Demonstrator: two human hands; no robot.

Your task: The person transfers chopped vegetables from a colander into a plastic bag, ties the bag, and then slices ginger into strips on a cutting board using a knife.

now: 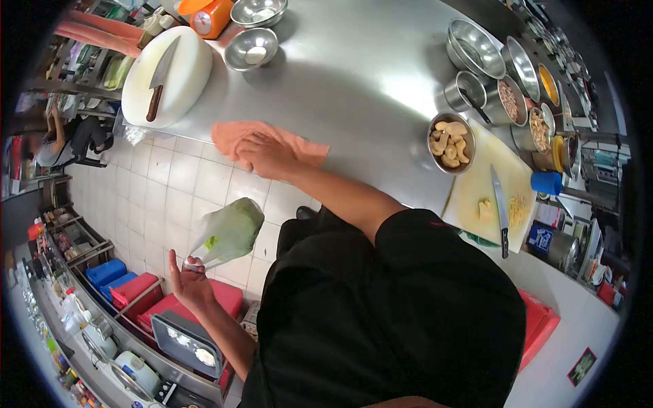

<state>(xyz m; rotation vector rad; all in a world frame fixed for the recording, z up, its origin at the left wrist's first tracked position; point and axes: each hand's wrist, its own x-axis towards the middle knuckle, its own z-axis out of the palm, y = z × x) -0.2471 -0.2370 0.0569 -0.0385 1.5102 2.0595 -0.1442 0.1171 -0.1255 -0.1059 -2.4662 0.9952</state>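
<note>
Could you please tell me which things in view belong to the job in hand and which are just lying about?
Seemingly in use:
Plastic bag with green contents, held by the left hand
Orange cloth, under the right hand

Apparently lying about:
Brown-handled knife, on the round white board
Orange scale
Blue cup
</note>
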